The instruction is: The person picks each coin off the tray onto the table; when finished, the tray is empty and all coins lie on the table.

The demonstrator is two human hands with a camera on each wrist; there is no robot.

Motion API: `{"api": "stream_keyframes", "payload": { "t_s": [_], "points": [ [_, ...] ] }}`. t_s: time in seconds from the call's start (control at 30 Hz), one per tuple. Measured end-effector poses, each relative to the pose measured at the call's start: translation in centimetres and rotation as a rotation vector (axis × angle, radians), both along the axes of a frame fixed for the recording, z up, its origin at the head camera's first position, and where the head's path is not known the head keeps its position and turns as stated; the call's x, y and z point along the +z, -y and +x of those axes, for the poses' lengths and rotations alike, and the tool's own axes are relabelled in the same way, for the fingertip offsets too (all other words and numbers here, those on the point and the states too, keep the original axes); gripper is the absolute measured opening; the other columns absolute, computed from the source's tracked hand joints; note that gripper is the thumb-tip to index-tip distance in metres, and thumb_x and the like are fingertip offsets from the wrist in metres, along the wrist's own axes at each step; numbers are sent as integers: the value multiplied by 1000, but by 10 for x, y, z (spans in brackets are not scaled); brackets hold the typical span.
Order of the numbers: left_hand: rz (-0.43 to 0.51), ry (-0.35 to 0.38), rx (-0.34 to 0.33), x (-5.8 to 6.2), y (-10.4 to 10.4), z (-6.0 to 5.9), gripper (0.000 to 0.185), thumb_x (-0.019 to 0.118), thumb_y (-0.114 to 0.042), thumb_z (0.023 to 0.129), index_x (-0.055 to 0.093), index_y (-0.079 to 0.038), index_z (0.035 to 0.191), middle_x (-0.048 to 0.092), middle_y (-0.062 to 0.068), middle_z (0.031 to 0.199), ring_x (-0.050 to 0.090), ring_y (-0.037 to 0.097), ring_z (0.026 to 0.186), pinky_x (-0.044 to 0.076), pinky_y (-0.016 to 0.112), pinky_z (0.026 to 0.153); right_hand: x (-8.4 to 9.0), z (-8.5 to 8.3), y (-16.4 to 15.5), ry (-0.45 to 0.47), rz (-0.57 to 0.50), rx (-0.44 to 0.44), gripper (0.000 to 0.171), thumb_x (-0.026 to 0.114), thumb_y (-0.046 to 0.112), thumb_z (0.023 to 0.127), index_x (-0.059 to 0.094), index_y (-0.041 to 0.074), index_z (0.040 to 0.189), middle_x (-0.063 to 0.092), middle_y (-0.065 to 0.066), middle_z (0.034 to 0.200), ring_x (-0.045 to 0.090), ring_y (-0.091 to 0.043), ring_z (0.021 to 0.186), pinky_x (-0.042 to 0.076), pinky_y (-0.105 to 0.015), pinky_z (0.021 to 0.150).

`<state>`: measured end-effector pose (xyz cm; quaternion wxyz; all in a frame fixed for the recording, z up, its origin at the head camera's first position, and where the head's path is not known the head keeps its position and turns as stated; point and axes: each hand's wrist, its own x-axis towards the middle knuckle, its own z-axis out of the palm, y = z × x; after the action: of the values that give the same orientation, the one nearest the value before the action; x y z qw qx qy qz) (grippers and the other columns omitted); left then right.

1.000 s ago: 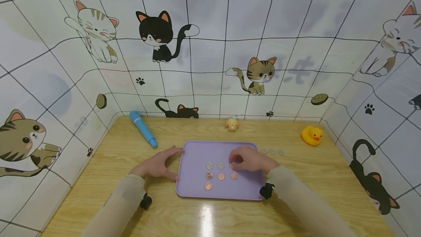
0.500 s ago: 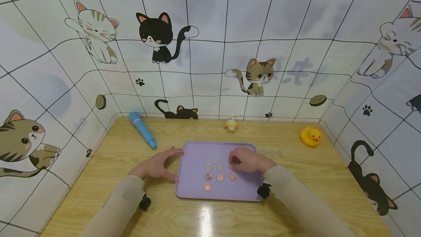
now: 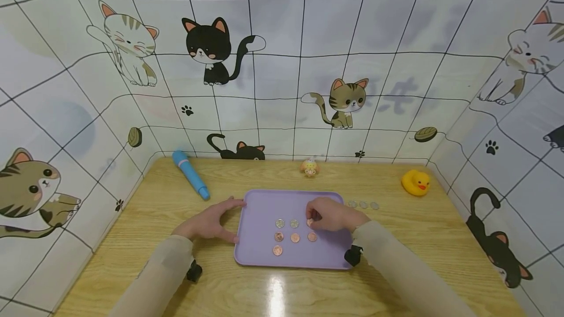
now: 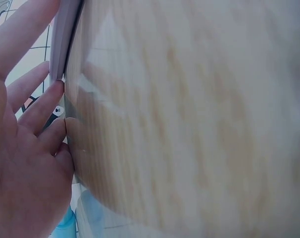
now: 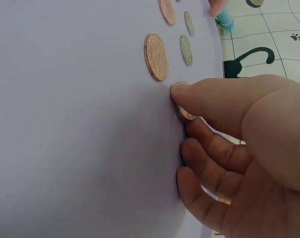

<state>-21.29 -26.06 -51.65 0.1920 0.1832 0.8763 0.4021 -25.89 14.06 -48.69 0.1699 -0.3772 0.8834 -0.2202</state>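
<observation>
My right hand (image 3: 330,214) is over the right half of the lilac tray (image 3: 264,204). Its thumb and index finger pinch a copper coin (image 5: 186,114) by the edge, close on the tray's surface. Left of it in the same row lie two silver coins (image 3: 287,223). Below them runs a row of copper coins, the right one (image 3: 312,237) nearest the hand, and a single copper coin (image 3: 277,250) lies lower left. With fingers and thumb spread, my left hand (image 3: 210,219) touches the tray's left rim; fingertips meet the tray's side in the left wrist view.
Several silver coins (image 3: 363,204) lie on the wooden table (image 3: 211,287) right of the tray. Behind it sit a small figurine (image 3: 310,167) and, far right, a yellow rubber duck (image 3: 415,182). A blue pen-like tube (image 3: 191,174) lies back left. Cat-print cloth walls (image 3: 282,82) enclose the table.
The head view has shifted slightly. Both hands keep their places, the right one still pinching the copper coin at the end of the upper row.
</observation>
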Motion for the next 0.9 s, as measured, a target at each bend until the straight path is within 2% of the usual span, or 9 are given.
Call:
{"api": "stream_keyframes", "payload": {
  "t_s": [0.2, 0.4, 0.53, 0.9],
  "points": [
    [0, -3, -5, 0, 0, 0, 101, 97, -41, 74, 44, -29, 160, 20, 11, 175, 3, 40, 162, 7, 70, 125, -2, 1, -1, 4, -15, -19, 11, 77, 7, 93, 68, 13, 93, 62, 8, 84, 56, -8, 79, 49, -27, 73],
    [2, -11, -19, -1, 1, 0, 100, 96, -39, 76, 43, -27, 160, 20, 14, 175, 2, 42, 162, 7, 71, 125, -5, 2, -2, -33, -48, 16, 13, 77, 6, 93, 68, 14, 96, 63, 7, 84, 54, -6, 76, 48, -25, 70],
    [8, -12, -25, -1, 2, 0, 99, 95, -38, 77, 43, -25, 161, 19, 15, 175, 1, 44, 161, 6, 72, 124, -5, 3, -2, -43, -71, 31, 11, 75, 6, 95, 69, 13, 99, 65, 5, 85, 56, -9, 76, 48, -26, 69],
    [13, -15, -24, 1, 0, 2, 98, 95, -35, 77, 44, -24, 160, 20, 16, 174, 2, 44, 161, 6, 72, 124, -3, 3, -3, -51, -88, 32, 8, 74, 4, 95, 71, 11, 94, 67, 1, 85, 61, -15, 78, 50, -25, 71]
  ]
}}
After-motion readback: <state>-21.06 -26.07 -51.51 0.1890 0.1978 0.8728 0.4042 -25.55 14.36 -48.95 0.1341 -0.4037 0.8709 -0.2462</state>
